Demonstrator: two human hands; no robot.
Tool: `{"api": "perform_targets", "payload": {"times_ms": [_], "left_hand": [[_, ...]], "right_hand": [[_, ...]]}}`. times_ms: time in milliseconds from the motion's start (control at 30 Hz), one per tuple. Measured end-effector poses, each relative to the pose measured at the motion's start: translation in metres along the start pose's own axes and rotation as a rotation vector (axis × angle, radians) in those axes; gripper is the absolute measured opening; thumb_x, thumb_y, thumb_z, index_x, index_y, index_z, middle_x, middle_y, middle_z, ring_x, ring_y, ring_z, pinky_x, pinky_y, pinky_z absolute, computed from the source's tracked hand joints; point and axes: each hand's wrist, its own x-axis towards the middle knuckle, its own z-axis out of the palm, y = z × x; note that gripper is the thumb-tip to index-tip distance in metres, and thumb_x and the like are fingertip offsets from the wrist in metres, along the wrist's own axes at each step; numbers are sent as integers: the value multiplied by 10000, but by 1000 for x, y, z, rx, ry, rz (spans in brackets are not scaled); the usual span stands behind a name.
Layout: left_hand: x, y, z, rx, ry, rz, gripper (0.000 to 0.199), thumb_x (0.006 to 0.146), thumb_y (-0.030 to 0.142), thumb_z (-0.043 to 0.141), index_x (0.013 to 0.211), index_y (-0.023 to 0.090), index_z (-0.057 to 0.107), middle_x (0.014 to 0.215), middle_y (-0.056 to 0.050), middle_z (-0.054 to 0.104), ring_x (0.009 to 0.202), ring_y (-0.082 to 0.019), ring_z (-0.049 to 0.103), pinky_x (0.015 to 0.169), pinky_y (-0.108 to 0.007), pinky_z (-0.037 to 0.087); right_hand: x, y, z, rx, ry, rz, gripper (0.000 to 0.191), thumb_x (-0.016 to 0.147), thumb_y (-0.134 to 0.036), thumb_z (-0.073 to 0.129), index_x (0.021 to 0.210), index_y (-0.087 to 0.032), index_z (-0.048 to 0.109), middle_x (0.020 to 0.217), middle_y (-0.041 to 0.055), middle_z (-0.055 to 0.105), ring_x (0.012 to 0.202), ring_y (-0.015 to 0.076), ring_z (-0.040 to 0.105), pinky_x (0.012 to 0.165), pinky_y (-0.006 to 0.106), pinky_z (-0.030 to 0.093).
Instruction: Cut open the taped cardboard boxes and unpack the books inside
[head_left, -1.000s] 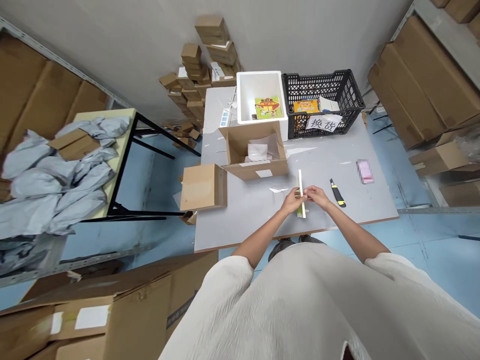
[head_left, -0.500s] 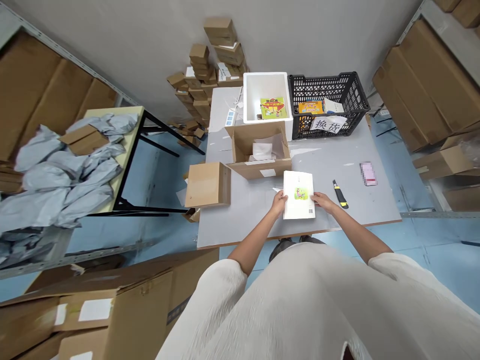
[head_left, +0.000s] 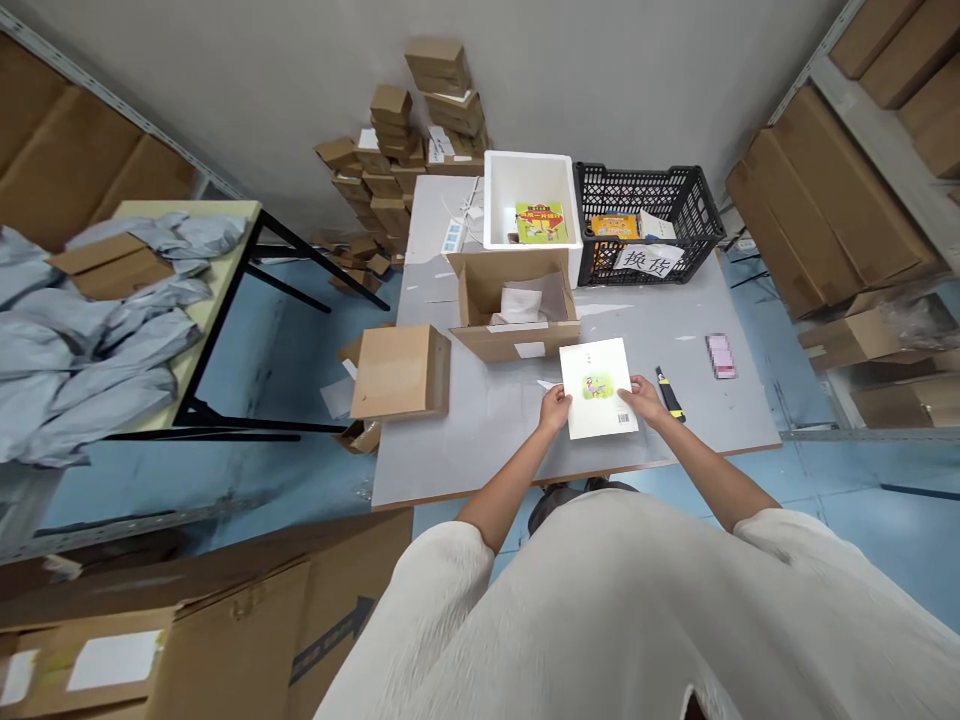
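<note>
Head view: white book (head_left: 598, 389) hides some fingers of both hands (head_left: 555, 408).

Book (head_left: 598, 388): between left hand (head_left: 555, 408) and right hand (head_left: 643, 400), front-right of carton (head_left: 491, 345).
Cutter (head_left: 670, 395): on worktop (head_left: 480, 440), right of book.
Crate (head_left: 600, 265): right of tub (head_left: 501, 200).

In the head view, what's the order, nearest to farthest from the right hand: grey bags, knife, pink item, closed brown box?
1. Knife, just right of the right hand.
2. Pink item, farther right on the table.
3. Closed brown box, at the table's left edge.
4. Grey bags, on the side table, far left.
</note>
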Motion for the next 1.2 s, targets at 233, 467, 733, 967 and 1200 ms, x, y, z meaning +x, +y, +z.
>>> {"api": "perform_targets", "payload": {"times_ms": [233,467,733,967,1200], "left_hand": [[-11,16,26,-57,-98,-99,327,805,236,850,1114,209,747,1285,-119,778,1213,-277,721,1019,-384,577],[-30,28,55,-177,-211,-213,601,904,498,834,1409,228,654,1288,-137,798,1118,-273,779,869,-340,608],[-17,23,30,-252,-82,-123,269,911,447,774,889,205,660,872,-40,775,831,-203,744,811,-321,601],[-13,27,-5,-292,-118,-184,351,847,492,839,902,218,626,905,-60,799,933,-266,782,870,-371,613],[-17,35,-23,-322,-130,-222,462,835,610,836,935,238,580,973,-70,815,978,-297,802,909,-419,625]], "right_hand": [[-1,-12,11,-309,126,-120,351,763,-384,757,1039,-283,565,862,-27,815,724,222,769,681,336,643],[-25,-12,48,-786,67,-346,268,933,-321,664,1196,-275,691,931,3,843,864,243,783,856,346,594],[-29,-2,61,-835,-155,-409,209,966,-333,726,1150,-296,817,1163,44,850,1141,285,788,1021,390,605],[-3,15,27,-609,15,-286,390,896,-242,703,1281,-219,760,1393,135,761,1213,285,756,1090,461,611],[-8,13,11,-247,-156,110,329,884,-341,815,1176,-202,755,1179,137,837,1047,282,807,932,423,678]]}}
